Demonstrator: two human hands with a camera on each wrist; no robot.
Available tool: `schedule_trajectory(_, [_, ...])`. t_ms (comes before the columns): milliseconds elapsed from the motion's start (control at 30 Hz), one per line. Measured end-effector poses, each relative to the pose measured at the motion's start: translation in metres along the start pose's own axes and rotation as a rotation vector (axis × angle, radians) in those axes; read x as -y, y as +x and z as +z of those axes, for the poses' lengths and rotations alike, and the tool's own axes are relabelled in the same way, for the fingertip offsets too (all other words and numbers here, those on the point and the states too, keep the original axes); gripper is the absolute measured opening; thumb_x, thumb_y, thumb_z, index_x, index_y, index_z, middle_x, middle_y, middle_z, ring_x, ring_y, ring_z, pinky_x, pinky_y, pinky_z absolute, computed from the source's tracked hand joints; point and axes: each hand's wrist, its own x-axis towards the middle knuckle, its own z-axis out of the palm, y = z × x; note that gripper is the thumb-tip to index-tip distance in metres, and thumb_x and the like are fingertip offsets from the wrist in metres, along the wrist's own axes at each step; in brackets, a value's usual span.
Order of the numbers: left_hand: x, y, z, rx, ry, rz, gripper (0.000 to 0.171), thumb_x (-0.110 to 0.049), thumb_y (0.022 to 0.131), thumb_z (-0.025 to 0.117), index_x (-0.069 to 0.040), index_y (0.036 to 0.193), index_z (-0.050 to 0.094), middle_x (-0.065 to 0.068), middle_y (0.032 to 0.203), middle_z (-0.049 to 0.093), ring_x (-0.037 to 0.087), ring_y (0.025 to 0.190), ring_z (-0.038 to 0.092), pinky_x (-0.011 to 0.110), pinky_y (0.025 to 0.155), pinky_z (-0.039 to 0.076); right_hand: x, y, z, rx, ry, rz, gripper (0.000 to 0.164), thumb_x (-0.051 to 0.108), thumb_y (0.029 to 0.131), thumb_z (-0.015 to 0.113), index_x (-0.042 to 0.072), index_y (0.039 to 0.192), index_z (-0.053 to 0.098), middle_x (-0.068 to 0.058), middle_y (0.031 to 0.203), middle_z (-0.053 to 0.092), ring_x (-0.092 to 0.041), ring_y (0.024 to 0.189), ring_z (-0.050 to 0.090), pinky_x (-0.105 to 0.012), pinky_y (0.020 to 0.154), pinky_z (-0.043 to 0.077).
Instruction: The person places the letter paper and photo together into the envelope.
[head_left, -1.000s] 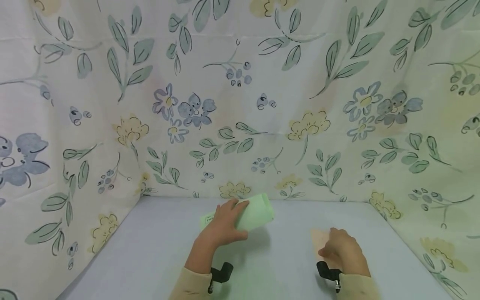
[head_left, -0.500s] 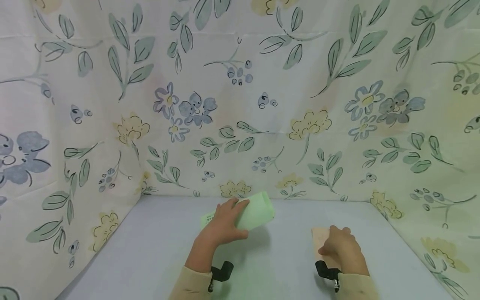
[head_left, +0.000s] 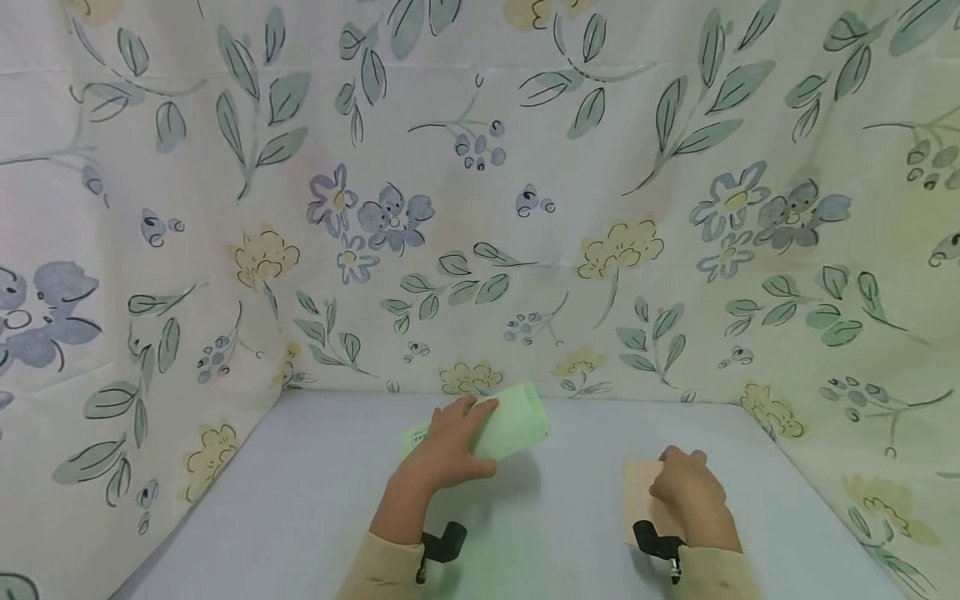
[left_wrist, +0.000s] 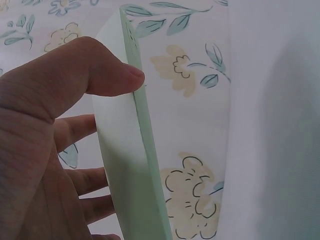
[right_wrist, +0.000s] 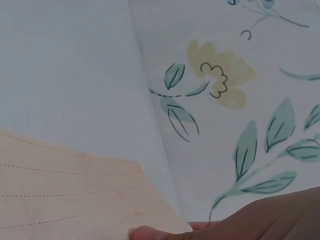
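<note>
My left hand (head_left: 450, 446) grips a pale green, booklet-like piece (head_left: 513, 423) above the table, its right end tilted up and curled at the edge. A small dark-printed label shows at its left end. In the left wrist view the thumb presses along the near edge of the green piece (left_wrist: 122, 150), with the fingers behind it. At the right, my right hand (head_left: 688, 487) pinches the right side of a peach sheet of lined note paper (head_left: 637, 496). Dotted lines run across this peach sheet (right_wrist: 55, 190) in the right wrist view, beside the thumb (right_wrist: 147, 232).
The pale table (head_left: 300, 500) spreads under both hands. A floral cloth (head_left: 480, 208) hangs behind it and along both sides. Black wrist-worn cameras sit at the left wrist (head_left: 444, 543) and right wrist (head_left: 656, 542).
My right hand has shifted slightly up, its thumb farther right, so more of the peach sheet shows. The left hand keeps the green piece in almost the same place.
</note>
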Motion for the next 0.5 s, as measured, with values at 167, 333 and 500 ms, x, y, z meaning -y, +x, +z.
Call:
schedule_trajectory(167, [0.0, 0.0, 0.0, -0.005, 0.005, 0.005, 0.088, -0.033, 0.065, 0.072, -0.029, 0.145, 0.035, 0.008, 0.147, 0.032, 0.025, 0.134, 0.03, 0.053, 0.112, 0.008, -0.005, 0.006, -0.001, -0.04, -0.007, -0.001, 0.033, 0.008, 0.078, 0.066, 0.001, 0.11, 0.058, -0.028, 0.099, 0.046, -0.033, 0.076, 0.05, -0.041, 0.054, 0.044])
schedule_trajectory(333, [0.001, 0.0, 0.0, 0.0, 0.008, 0.004, 0.088, -0.033, 0.066, 0.072, -0.028, 0.145, 0.035, 0.009, 0.147, 0.032, 0.025, 0.134, 0.03, 0.053, 0.112, 0.008, -0.009, 0.009, -0.005, -0.109, 0.008, 0.024, 0.021, 0.01, 0.081, 0.065, 0.004, 0.1, 0.067, -0.025, 0.097, 0.052, -0.033, 0.074, 0.052, -0.039, 0.051, 0.044])
schedule_trajectory(500, [0.0, 0.0, 0.0, 0.004, 0.014, 0.003, 0.088, -0.034, 0.066, 0.072, -0.028, 0.145, 0.035, 0.009, 0.147, 0.032, 0.025, 0.134, 0.03, 0.053, 0.112, 0.008, -0.012, 0.012, -0.009, -0.178, 0.043, 0.048, 0.016, 0.016, 0.084, 0.066, 0.005, 0.094, 0.072, -0.025, 0.101, 0.062, -0.032, 0.075, 0.058, -0.04, 0.05, 0.046])
